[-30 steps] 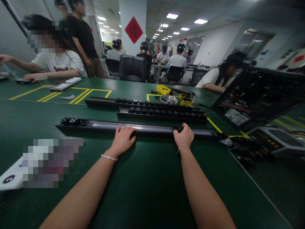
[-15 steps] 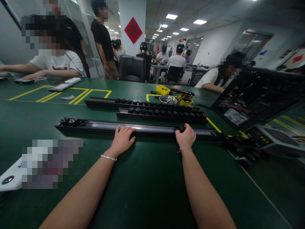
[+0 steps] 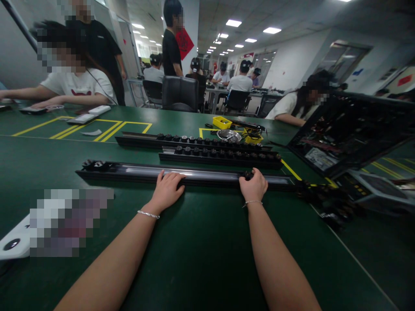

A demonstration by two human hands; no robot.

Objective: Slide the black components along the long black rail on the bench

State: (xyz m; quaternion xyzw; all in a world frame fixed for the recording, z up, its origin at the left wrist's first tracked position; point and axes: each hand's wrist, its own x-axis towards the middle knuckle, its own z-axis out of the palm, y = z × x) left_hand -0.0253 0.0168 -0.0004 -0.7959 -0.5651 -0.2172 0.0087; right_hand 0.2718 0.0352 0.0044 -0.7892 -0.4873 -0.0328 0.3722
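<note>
Black and silver, a long rail lies across the green table, directly before the person. At its left end sit small black fittings; the channel between there and the right hand is a smooth, shiny strip.

Near the middle, the left hand rests over the rail's near edge, thumb apart; whether its grip pinches the wall cannot be told. Farther right, the right hand has a narrow grip, thumb and fingers around a small black piece at the channel. Beyond the rail's right end is a dark heap of parts, too blurred to count.

The rail looks stiff and fairly light for its length, its glossy strip probably slippery; the side walls seem the surest hold, with 2 hands well apart. The small piece looks hard and light, best pinched by its sides.

As for writing, at far left a white device bears a small black mark, unreadable. Behind, a red diamond sign on a pillar carries dark lettering, partly hidden by a standing person and not legible.
</note>
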